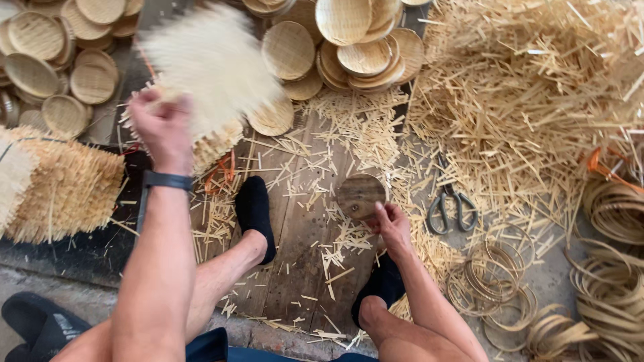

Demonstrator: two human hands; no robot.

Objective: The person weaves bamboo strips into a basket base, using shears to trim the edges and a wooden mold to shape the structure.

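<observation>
Left hand is gripping a blurred woven mat upper left, right hand fingers are pinching a wooden disc at centre; risk is the mat snagging the stacked mats under it and toppling them.

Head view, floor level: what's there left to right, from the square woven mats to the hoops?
Stack of square woven mats → left hand holding a blurred woven mat → right hand on a round wooden disc → scissors → coiled bamboo hoops.
</observation>
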